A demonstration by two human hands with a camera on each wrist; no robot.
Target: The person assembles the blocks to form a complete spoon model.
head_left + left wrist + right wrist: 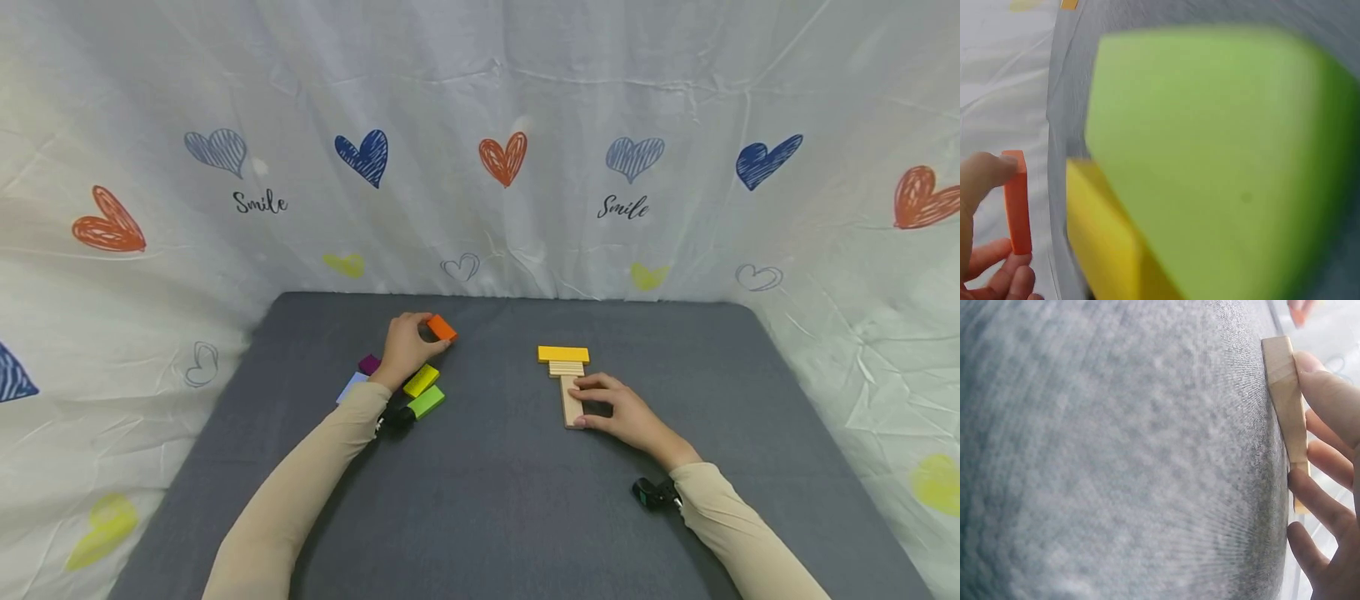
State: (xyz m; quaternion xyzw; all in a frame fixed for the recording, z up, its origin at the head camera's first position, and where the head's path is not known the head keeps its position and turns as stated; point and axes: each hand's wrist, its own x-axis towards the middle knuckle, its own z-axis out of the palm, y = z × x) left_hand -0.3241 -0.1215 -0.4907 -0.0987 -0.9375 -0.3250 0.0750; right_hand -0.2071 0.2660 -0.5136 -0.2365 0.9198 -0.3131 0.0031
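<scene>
My left hand [406, 346] pinches an orange block [442, 327] between thumb and fingers. The left wrist view shows the orange block [1017, 209] standing long and narrow in that grip. Under and beside the left wrist lie a yellow block [422, 381], a lime green block [426, 402], a light blue block [351, 387] and a purple block [369, 364]. My right hand [621, 412] holds a plain wooden block [572, 403] by thumb and fingertips. Beyond it sit a ridged wooden piece [566, 368] and a yellow-orange block [563, 355], together forming a T shape.
All blocks rest on a dark grey cloth-covered table [495, 500], apart from the orange one in hand. A white curtain [435, 75] printed with hearts and "Smile" hangs behind and at both sides. Each wrist wears a small black camera [651, 493].
</scene>
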